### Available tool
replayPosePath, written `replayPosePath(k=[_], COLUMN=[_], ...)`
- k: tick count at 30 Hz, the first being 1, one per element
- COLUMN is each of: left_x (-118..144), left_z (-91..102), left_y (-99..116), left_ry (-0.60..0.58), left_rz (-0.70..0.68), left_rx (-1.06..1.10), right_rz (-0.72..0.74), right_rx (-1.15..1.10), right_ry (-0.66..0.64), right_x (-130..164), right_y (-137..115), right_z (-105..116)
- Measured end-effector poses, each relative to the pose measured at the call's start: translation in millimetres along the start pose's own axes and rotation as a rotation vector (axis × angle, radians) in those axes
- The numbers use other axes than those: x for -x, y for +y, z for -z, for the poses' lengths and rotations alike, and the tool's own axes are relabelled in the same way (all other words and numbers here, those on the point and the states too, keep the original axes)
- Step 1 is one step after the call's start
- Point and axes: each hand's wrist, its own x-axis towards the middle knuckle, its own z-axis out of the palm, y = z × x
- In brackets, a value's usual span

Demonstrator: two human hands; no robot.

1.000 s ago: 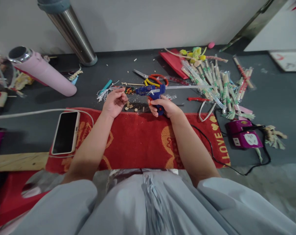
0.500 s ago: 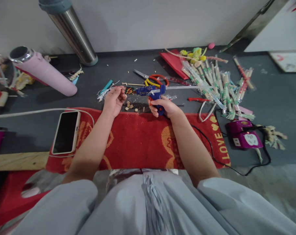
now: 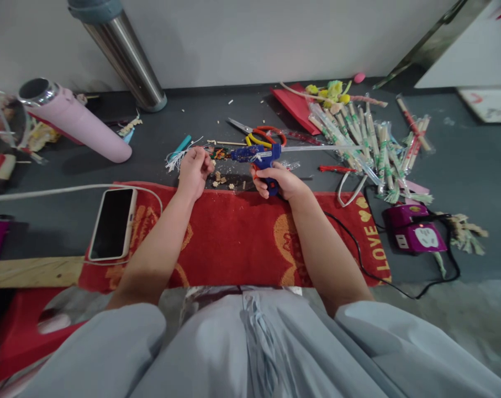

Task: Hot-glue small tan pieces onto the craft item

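My right hand (image 3: 280,182) grips the handle of a blue glue gun (image 3: 260,156). A clear glue stick (image 3: 316,147) sticks out of its back toward the right, and its nozzle points left. My left hand (image 3: 194,171) pinches a small tasselled piece with white fringe (image 3: 176,159) right at the nozzle tip. Both hands hover over the far edge of a red towel (image 3: 233,237) on the dark table (image 3: 200,119).
Orange-handled scissors (image 3: 260,134) lie just beyond the glue gun. A heap of wrapped sticks (image 3: 366,141) lies at the right, a purple power strip (image 3: 418,232) nearer. A phone (image 3: 111,223) lies at left; a pink flask (image 3: 74,121) and a steel pipe (image 3: 124,55) stand behind.
My left hand has shifted slightly right, bringing the fringed piece closer to the nozzle. The right hand and glue gun stay put.
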Motion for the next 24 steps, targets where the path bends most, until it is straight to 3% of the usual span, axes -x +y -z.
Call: replayPosePath(k=[6,24], left_x=[-11.8,-8.9], left_z=[14.1,13.2], left_y=[-15.1,-17.6], left_ry=[0.015,-0.007], left_rz=[-0.124,-0.127], left_rx=[-0.175,-0.158], right_rz=[-0.006,-0.027], right_rx=[0.012,0.018], right_ry=[0.007,0.036], right_x=[-0.5,0.9], right_y=[0.2,3.8], right_z=[0.2,0.6])
